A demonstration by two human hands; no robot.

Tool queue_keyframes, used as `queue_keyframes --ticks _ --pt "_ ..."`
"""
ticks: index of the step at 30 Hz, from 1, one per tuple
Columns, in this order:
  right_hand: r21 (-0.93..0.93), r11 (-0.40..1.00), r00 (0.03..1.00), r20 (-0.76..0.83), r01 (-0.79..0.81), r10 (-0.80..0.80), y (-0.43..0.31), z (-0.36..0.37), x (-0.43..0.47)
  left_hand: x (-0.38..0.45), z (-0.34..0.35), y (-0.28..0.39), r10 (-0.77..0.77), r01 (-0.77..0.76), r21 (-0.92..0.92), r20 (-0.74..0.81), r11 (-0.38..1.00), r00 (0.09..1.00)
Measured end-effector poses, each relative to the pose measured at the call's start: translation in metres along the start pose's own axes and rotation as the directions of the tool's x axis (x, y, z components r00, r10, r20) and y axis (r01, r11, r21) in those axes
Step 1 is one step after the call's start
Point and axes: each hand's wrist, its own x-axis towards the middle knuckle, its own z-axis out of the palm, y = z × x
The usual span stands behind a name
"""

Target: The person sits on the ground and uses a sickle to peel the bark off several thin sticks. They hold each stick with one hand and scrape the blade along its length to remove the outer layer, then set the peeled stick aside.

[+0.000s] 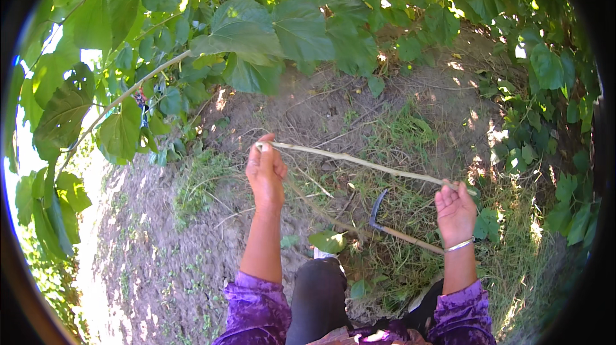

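A long, thin, pale green stem (363, 160) stretches between my two hands, sloping down to the right. Its left end lies in my left hand (267, 167), pinched by the thumb and fingers. My right hand (456, 208), with a metal bangle at the wrist, holds the other end between thumb and curled fingers. Below the stem a sickle (402, 235) lies on the grassy ground, its curved dark blade up and to the left; its wooden handle runs behind my right wrist.
A leafy branch (127, 94) reaches in from the left, and broad-leaved foliage (298, 27) hangs across the top. More leaves (548, 70) stand at the right. Dry twigs and grass tufts (204, 183) lie on bare soil around my legs (320, 292).
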Motion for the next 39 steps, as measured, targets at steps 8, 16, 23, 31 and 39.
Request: queue_keyframes --ticks 8,16,23,31,39 --pt "0.030 0.983 0.983 -0.004 0.181 -0.181 -0.037 -0.008 0.011 0.027 -0.002 0.013 0.435 -0.625 0.676 0.463 0.390 0.773" --pt "-0.093 0.946 0.934 -0.156 0.311 -0.322 -0.068 -0.007 0.023 -0.032 -0.035 0.037 -0.330 -0.677 0.621 0.784 0.395 0.526" --pt "-0.246 0.911 0.922 -0.118 0.332 -0.368 -0.079 -0.019 0.030 -0.113 -0.013 0.072 -0.647 -0.225 0.627 0.763 0.746 -0.020" --pt "-0.263 0.963 0.931 -0.332 0.063 -0.152 -0.048 -0.019 0.039 -0.133 0.020 0.089 -0.358 0.117 0.395 0.900 0.911 -0.250" --pt "-0.392 0.892 0.920 -0.386 -0.225 0.063 0.010 -0.015 0.038 -0.108 0.056 0.106 0.051 0.117 -0.057 0.997 0.991 0.052"
